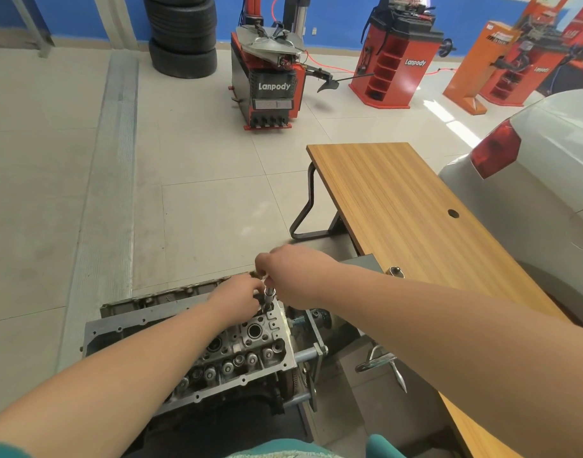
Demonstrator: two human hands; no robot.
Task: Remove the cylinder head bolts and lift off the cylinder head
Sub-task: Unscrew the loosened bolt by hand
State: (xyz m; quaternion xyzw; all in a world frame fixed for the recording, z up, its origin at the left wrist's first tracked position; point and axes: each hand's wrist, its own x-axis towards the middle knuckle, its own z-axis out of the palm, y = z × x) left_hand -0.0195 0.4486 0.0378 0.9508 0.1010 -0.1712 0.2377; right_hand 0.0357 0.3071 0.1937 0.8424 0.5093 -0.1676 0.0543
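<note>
1. right hand (285, 276) curls its fingers round the top of a slim chrome socket extension (269, 297), which stands nearly upright with its lower end down in the far end of the cylinder head (237, 352).
2. left hand (235, 300) lies just left of the tool's base, fingers bent and touching the shaft or the metal round it; whether it truly grips cannot be told, since the fingertips are hidden.
3. cylinder head is a grey cast-aluminium block, rough and oily, with round dark bores, shiny valve parts and a flat drilled flange along its rim. it sits on the engine block, near and centre-left in the scene, held by a grey steel engine stand (313, 358) on its right.
4. wooden table (399, 206) with striped veneer and one round cable hole runs along the right, on a bent black tube leg.
5. white car rear (531, 180) with a red tail lamp sits at far right.
6. far across the pale tiled floor stand a red tyre changer (270, 84), a red wheel balancer (396, 61) and a stack of black tyres (182, 34).
</note>
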